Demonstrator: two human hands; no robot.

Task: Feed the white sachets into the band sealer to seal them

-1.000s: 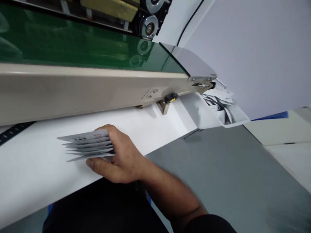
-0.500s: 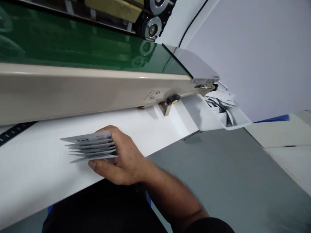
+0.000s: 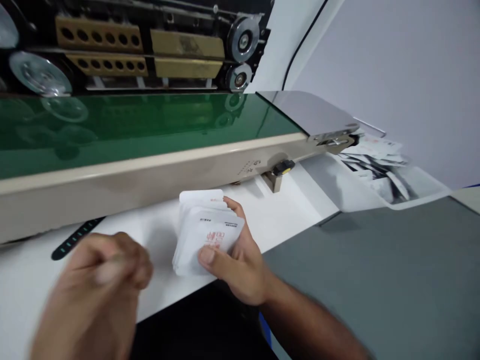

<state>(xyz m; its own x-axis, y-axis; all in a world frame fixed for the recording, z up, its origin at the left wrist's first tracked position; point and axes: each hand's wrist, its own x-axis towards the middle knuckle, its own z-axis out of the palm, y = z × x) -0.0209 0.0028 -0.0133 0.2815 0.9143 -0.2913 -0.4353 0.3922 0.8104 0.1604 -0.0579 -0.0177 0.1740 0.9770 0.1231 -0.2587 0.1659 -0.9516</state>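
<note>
A stack of flat white sachets (image 3: 215, 237) with red and black print is gripped in my right hand (image 3: 243, 260). My right thumb lies across the front sachet, and the fingers wrap behind the stack, partly hidden. The sachets face me, slightly fanned, above the white tabletop (image 3: 292, 215). To the left, my left hand (image 3: 108, 280) is raised over the table, blurred, with its fingers curled in and the thumb against them. Nothing shows in it. It is apart from the stack.
A sealing machine with a green belt (image 3: 180, 117) and metal rollers (image 3: 243, 40) runs along the back. A black knob (image 3: 284, 166) sticks out of its front. Beyond its right end stands a translucent bin (image 3: 423, 185) of sachets. A black strap (image 3: 77, 239) lies on the table.
My left hand has come into view from the left. My right hand has turned the stack from edge-on to facing me. The camera view has shifted, showing more of the machine.
</note>
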